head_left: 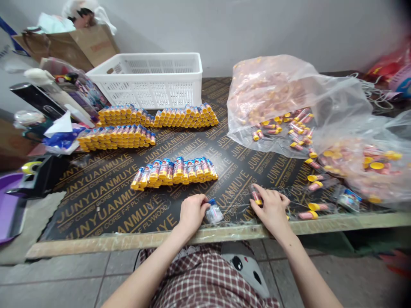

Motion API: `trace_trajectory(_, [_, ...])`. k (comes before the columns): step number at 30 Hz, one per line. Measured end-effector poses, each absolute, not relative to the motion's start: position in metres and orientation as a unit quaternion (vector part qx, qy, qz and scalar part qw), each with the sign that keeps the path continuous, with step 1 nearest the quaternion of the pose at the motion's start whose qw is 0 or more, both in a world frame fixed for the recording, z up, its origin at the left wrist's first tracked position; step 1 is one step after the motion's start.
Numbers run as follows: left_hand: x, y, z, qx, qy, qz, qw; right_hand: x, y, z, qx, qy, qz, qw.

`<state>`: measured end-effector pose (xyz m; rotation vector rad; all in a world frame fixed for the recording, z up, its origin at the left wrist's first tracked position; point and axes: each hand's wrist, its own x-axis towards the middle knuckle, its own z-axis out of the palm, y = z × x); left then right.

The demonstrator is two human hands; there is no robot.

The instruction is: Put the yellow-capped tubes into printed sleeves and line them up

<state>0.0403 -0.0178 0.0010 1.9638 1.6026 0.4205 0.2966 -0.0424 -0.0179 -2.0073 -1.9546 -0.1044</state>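
Note:
My left hand is closed at the table's front edge, its thumb and fingers pinching the blue top of a small clear packet. To the right, my right hand holds a small pink tube with a yellow cap between thumb and fingers. Just beyond my left hand lies a row of stacked labelled tubes with yellow ends facing me. Several loose pink tubes with yellow caps lie right of my right hand, beside a packet with a blue label.
Three more tube stacks lie before a white basket. Large clear bags of tubes fill the back and right. A black holder, bottles and a paper bag stand at the left.

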Motion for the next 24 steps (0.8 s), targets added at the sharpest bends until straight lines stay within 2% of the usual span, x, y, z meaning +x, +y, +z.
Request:
trace_trajectory(6, [0.04,-0.021,0.002,0.723,0.594,0.227,0.271,0.282,-0.05,0.003,-0.661,-0.649,0.13,0.355])
trace_trajectory(8, [0.039,-0.02,0.003,0.684,0.595,0.262,0.33,0.273,-0.055,0.013,-0.647,-0.634,0.173,0.386])
trace_trajectory(13, [0.038,-0.017,0.006,0.439,0.563,0.389,0.582,0.25,-0.07,0.028,-0.592,-0.619,0.207,0.473])
trace_trajectory(18, [0.039,-0.017,0.017,0.242,0.524,0.447,0.684,0.232,-0.081,0.023,-0.561,-0.613,0.254,0.495])
trace_trajectory(24, [0.04,-0.015,0.02,0.146,0.511,0.48,0.698,0.221,-0.088,0.019,-0.548,-0.625,0.25,0.496])
